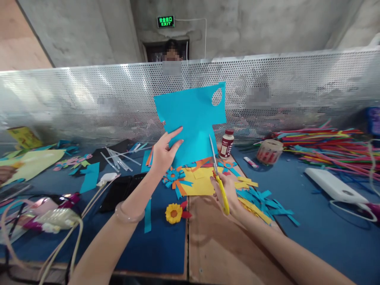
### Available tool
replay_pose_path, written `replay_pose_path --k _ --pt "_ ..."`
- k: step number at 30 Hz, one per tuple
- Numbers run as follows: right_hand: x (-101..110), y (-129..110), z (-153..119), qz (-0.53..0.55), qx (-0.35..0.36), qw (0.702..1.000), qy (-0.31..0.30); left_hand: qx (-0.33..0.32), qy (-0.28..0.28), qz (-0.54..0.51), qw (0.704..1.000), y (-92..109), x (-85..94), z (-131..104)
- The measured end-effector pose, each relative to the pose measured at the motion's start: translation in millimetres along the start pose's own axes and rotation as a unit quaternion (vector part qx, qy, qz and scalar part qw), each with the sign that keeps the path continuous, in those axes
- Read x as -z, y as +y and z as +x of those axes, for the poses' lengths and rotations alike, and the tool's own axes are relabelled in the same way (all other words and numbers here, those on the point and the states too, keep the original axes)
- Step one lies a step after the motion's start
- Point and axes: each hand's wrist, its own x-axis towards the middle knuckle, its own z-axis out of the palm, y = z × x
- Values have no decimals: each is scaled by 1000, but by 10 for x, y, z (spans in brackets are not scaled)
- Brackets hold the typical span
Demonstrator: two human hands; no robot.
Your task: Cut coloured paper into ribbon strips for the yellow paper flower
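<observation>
A large sheet of blue paper (190,122) is held up over the table by my left hand (166,152), which pinches its lower left side. The sheet has an oval hole at its upper right and notches cut in its edges. My right hand (227,188) grips yellow-handled scissors (219,182), blades upward near the sheet's lower right edge. Whether the blades touch the paper I cannot tell. Below the sheet lie yellow paper (202,184) and a blue paper flower (173,176) with an orange centre. Closer to me is a yellow paper flower (173,213) with red leaves.
A perforated metal divider (133,103) crosses the back, with a person behind it. Right of the sheet stand a brown bottle (227,144) and a tape roll (269,151). Blue paper strips (267,204), a white power bank (335,186) and pipe cleaners (326,138) lie farther right. Glue guns (53,217) sit left.
</observation>
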Motion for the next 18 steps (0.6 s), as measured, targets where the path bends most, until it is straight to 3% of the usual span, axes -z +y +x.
replay_pose_path --k 7,18 --pt "-36 10 -19 -10 -4 1000 -3 8 -10 -18 1000 -44 13 6" --pt "-22 -263 -133 8 -39 999 -31 -8 -6 -22 1000 -67 5 4"
